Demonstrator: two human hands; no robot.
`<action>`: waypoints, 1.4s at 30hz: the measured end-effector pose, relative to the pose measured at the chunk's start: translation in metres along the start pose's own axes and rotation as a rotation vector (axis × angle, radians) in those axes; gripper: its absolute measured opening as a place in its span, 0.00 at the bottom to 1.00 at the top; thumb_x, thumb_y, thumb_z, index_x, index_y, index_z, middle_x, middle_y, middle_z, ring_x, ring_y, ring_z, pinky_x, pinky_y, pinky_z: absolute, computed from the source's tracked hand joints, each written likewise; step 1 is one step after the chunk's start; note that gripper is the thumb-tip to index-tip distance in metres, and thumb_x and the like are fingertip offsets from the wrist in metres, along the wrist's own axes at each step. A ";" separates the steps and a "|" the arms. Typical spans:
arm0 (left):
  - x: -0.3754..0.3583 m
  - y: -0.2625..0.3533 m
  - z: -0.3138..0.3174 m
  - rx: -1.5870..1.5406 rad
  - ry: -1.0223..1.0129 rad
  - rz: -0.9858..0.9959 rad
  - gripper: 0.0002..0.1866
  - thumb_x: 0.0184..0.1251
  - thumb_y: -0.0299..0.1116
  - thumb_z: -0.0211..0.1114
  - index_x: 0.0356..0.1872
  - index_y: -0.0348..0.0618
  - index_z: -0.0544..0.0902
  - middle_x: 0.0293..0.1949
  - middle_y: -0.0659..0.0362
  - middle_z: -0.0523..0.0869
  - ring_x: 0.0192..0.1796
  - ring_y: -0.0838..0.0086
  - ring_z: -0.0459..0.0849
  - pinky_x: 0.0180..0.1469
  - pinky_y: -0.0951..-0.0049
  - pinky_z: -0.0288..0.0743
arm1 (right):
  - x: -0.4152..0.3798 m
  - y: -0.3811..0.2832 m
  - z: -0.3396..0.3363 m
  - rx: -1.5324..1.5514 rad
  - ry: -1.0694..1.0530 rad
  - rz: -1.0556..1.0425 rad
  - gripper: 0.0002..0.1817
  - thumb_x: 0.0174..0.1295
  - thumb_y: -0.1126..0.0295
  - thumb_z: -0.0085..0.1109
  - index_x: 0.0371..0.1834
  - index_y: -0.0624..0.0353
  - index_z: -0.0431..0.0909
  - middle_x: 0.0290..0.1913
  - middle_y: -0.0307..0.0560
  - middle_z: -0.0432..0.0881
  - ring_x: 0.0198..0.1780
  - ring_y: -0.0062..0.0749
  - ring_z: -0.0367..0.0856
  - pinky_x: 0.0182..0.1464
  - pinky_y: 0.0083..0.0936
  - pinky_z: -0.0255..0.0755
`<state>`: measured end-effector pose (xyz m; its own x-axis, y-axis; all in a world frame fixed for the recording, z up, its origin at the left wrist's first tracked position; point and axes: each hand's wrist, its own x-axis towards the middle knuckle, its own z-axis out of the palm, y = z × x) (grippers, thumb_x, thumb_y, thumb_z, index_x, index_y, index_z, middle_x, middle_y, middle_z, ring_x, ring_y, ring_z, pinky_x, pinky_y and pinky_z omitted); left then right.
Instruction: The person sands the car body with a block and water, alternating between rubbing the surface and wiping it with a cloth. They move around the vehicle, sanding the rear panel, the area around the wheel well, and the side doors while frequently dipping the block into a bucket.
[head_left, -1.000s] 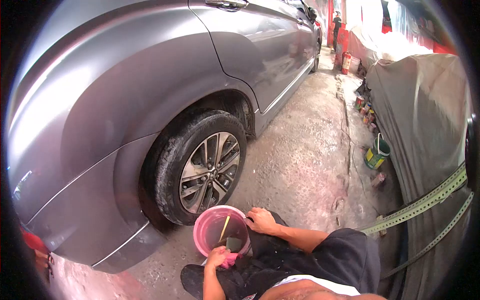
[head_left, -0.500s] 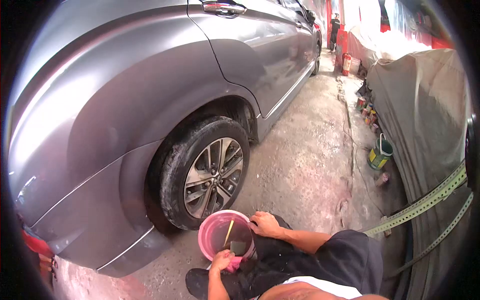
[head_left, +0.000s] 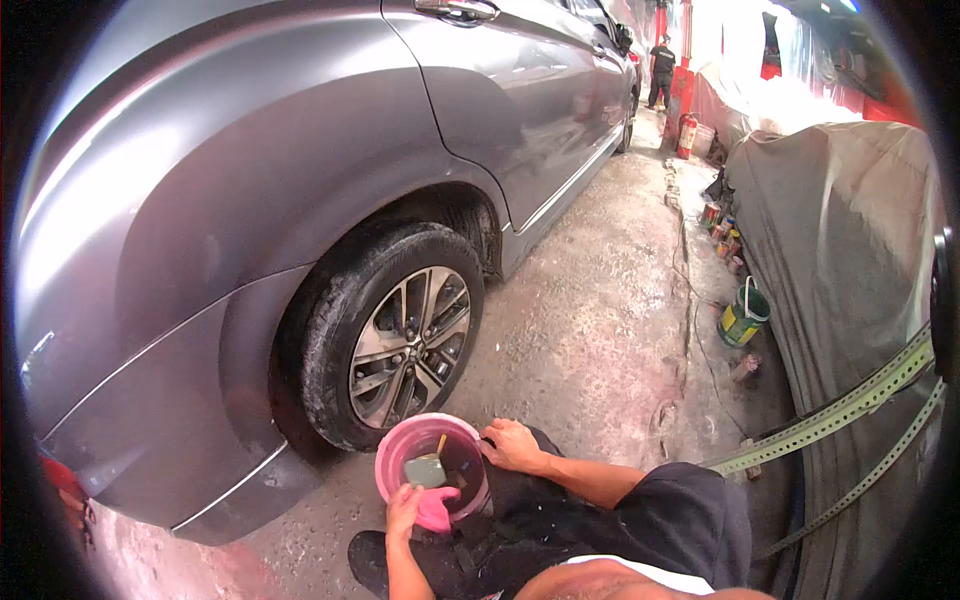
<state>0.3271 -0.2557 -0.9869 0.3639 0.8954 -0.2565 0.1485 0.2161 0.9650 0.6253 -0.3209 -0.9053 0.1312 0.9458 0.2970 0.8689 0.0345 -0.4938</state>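
A pink bucket (head_left: 383, 466) with dark contents stands between my legs, beside the car's rear wheel (head_left: 415, 350). My left hand (head_left: 402, 512) reaches over its near side, fingers closed on a flat grey-green square pad (head_left: 425, 471) above the contents. A soft-looking pink piece (head_left: 436, 511) lies against those fingers at the near rim. Behind the pad a thin yellow strip (head_left: 442, 443) sticks up inside the bucket. My right hand (head_left: 514, 446) grips the right rim, its fingertips curled at the edge.
A grey car (head_left: 240, 210) fills the left side. Along the right are a covered object (head_left: 830, 220), perforated metal strips (head_left: 830, 430), a green pail (head_left: 744, 317) and several small cans (head_left: 722, 232). Farther off are a fire extinguisher (head_left: 686, 136) and a person (head_left: 661, 72) in dark clothes.
My left hand and the pad have shifted left and up within the bucket, and the pad's broad face now shows. Less of the yellow strip is visible. My right hand stays on the rim.
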 end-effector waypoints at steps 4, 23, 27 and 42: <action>-0.009 0.020 0.003 -0.205 0.020 0.058 0.07 0.70 0.29 0.61 0.43 0.39 0.83 0.32 0.70 0.82 0.34 0.86 0.75 0.38 0.81 0.69 | 0.008 -0.022 -0.021 0.045 -0.240 0.109 0.23 0.58 0.50 0.64 0.47 0.57 0.83 0.43 0.56 0.83 0.47 0.53 0.82 0.50 0.44 0.76; -0.057 0.055 0.003 0.639 -0.119 0.079 0.43 0.67 0.48 0.63 0.76 0.37 0.53 0.71 0.39 0.64 0.73 0.53 0.65 0.74 0.61 0.58 | 0.027 -0.031 0.115 0.631 -1.063 -0.146 0.34 0.55 0.60 0.67 0.65 0.63 0.71 0.58 0.52 0.79 0.58 0.37 0.76 0.62 0.30 0.68; -0.070 0.201 -0.039 0.956 0.394 0.460 0.23 0.63 0.42 0.63 0.55 0.37 0.80 0.58 0.44 0.81 0.59 0.49 0.80 0.62 0.56 0.74 | 0.032 -0.005 0.124 0.951 -0.968 0.225 0.30 0.57 0.72 0.61 0.65 0.64 0.71 0.54 0.45 0.81 0.54 0.30 0.78 0.58 0.26 0.70; -0.076 0.622 -0.206 1.352 1.552 0.722 0.42 0.71 0.60 0.47 0.70 0.29 0.63 0.72 0.38 0.63 0.75 0.48 0.61 0.76 0.48 0.49 | 0.033 -0.033 0.108 1.095 -0.941 0.413 0.22 0.56 0.75 0.60 0.57 0.64 0.77 0.46 0.40 0.82 0.47 0.28 0.79 0.52 0.26 0.72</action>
<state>0.2027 -0.1090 -0.3561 -0.0847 0.3378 0.9374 0.9946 0.0849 0.0593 0.5494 -0.2555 -0.9677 -0.4449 0.7901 -0.4217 0.0154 -0.4641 -0.8857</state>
